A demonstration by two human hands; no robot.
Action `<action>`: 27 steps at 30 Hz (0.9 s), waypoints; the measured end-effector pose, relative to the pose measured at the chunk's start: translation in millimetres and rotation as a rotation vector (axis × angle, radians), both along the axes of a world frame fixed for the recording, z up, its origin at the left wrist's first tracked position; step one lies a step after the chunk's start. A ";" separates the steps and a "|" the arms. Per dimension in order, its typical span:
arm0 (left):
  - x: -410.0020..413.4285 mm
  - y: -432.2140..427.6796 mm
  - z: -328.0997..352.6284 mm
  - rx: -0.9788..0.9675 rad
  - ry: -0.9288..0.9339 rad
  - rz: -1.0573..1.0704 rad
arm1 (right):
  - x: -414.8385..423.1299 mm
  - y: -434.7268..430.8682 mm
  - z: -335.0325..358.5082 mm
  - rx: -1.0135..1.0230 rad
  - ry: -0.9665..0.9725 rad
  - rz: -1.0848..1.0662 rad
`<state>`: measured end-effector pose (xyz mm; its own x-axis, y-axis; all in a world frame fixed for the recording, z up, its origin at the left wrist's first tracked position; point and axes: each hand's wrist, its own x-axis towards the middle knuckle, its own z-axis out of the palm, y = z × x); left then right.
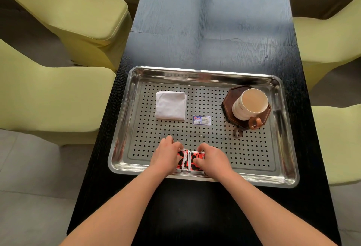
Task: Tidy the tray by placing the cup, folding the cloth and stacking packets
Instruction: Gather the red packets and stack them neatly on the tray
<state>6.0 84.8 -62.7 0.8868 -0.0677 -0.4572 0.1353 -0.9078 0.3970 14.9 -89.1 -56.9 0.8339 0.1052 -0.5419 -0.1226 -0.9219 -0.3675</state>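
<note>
A perforated steel tray [203, 73] lies on the dark table. At its near edge stand red, black and white packets [188, 160] in a pile. My left hand [168, 155] grips the pile's left side and my right hand [212, 158] grips its right side, thumb on top. A folded white cloth [170, 105] lies at the tray's back left. A cream cup [251, 104] with a brown handle sits upright on a dark brown octagonal coaster [227, 103] at the back right.
A small blue and white label [201, 120] is stuck near the tray's middle. The black table [205, 21] stretches away beyond the tray. Yellow-green covered chairs [64, 11] stand along both sides of the table.
</note>
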 end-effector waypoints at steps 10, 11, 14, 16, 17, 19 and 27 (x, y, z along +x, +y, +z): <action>-14.6 4.4 -2.4 -0.156 0.046 0.376 | -6.4 -3.5 -1.3 0.001 -0.016 -0.068; -16.2 2.6 -2.7 -0.166 0.062 0.393 | -6.6 -3.6 -1.3 0.003 -0.013 -0.077; -18.0 -4.1 -1.6 -0.185 0.067 0.429 | -5.3 -3.5 -0.7 0.014 -0.001 -0.096; -18.9 -6.2 -1.5 -0.200 0.065 0.440 | -4.2 -3.3 -0.7 0.018 0.000 -0.106; -19.4 -5.7 -1.3 -0.204 0.062 0.444 | -4.0 -3.1 -0.8 0.019 0.000 -0.106; -19.1 -3.4 -1.0 -0.188 0.050 0.424 | -3.9 -3.0 -1.0 0.019 0.000 -0.103; -9.1 0.8 4.3 -0.075 0.049 0.146 | -4.9 -2.3 -0.3 0.014 -0.017 -0.083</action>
